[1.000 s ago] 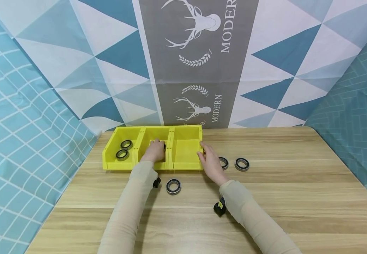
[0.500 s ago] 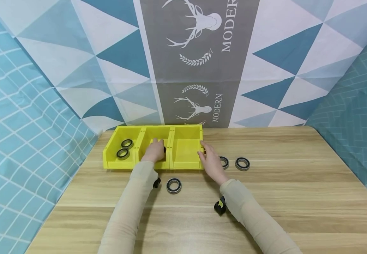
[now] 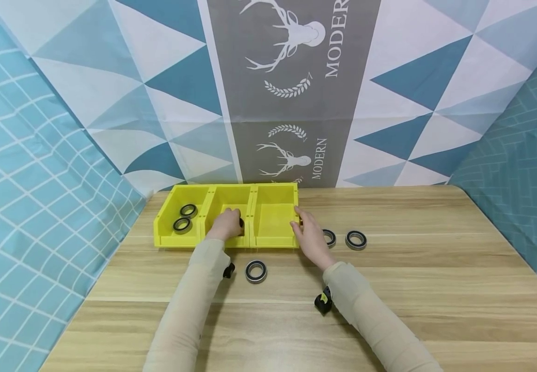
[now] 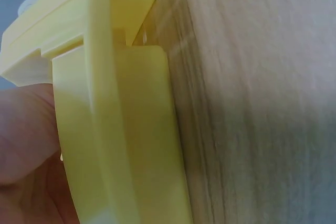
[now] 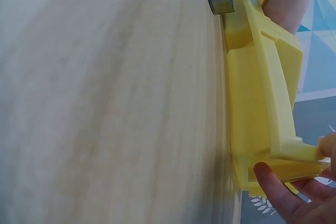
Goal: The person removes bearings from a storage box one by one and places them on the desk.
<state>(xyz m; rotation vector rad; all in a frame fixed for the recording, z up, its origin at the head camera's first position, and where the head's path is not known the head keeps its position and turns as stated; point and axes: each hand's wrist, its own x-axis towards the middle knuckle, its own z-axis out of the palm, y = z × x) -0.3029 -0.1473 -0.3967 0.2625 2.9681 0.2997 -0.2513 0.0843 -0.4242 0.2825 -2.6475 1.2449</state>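
My left hand (image 3: 224,225) reaches into the middle yellow bin (image 3: 231,194), fingers curled down. A dark ring edge, seemingly a bearing (image 3: 241,222), shows at its right side, pinched by the fingers; most of it is hidden. In the left wrist view, the thumb (image 4: 23,129) is behind the bin's front wall (image 4: 126,129). My right hand (image 3: 312,238) holds the right side wall of the right-hand yellow bin (image 3: 273,217). The right wrist view shows its fingers (image 5: 275,190) along the outside of that wall and the thumb at the rim.
Two bearings (image 3: 182,225) lie in the left bin (image 3: 171,241). One bearing (image 3: 256,271) lies in front of the bins on the wooden table (image 3: 278,320). Two more, one bearing (image 3: 356,240) and a partly hidden bearing (image 3: 329,237), lie right of my right hand. A patterned backdrop (image 3: 291,93) stands behind.
My left hand has drawn slightly down and toward the front of the middle bin, its fingers more curled, and the dark ring edge has shifted with it. My right hand stays on the bin wall.
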